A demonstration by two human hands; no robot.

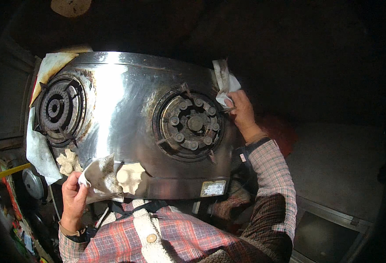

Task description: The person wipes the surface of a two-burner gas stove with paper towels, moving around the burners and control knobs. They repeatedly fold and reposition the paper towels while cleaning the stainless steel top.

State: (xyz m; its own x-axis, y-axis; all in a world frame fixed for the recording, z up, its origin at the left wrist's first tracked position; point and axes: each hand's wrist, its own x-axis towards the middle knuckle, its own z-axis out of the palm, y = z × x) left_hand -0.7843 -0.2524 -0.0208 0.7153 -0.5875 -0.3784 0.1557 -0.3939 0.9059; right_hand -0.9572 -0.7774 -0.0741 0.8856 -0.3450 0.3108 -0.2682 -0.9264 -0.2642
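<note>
A stainless steel gas stove point(134, 98) with two burners lies before me. My left hand point(74, 197) pinches a soiled, textured white wipe point(102, 179) at the stove's front edge, between two crumpled beige pieces point(130, 177) point(68, 162) of unclear material. My right hand point(244, 111) grips a crumpled, stained white wipe point(225, 79) at the stove's right edge, beside the right burner point(193, 123). Grime and brown stains ring the left burner point(56, 110). More white sheets point(42, 148), one stained yellow-brown point(51, 70), lie along the stove's left edge.
A round metal lid or pan point(33, 184) and a yellow strip point(7, 172) are at the lower left, near colourful clutter. A label point(213, 188) bearing writing is on the stove's front right. A framed panel point(327, 233) stands at the lower right.
</note>
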